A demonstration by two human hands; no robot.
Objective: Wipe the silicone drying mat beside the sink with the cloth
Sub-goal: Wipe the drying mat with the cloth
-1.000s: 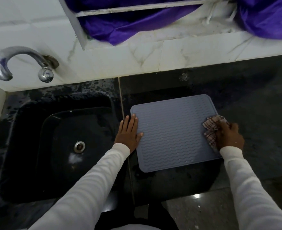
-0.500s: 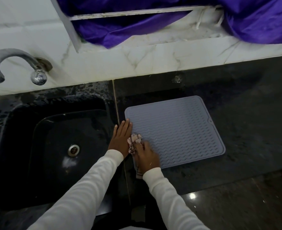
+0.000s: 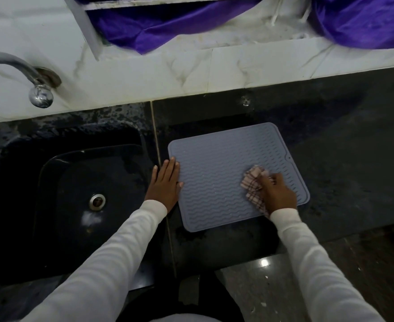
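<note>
The grey silicone drying mat (image 3: pixel 219 180) lies flat on the dark counter (image 3: pixel 344 145), just right of the black sink (image 3: pixel 52 182). I press the bunched checked cloth (image 3: pixel 253 185) onto its right half with my right hand (image 3: pixel 278 194) closed over it. My left hand (image 3: pixel 166 184) rests open, flat on the mat's left edge, probably to stop it sliding.

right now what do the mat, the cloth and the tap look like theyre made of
Mat: grey, matte, wavy moulded ridges, likely silicone. Cloth: soft, crumpled checked weave, probably cotton, bunched under the right hand. Tap: shiny reflective curve, seemingly chromed or steel metal.
</note>
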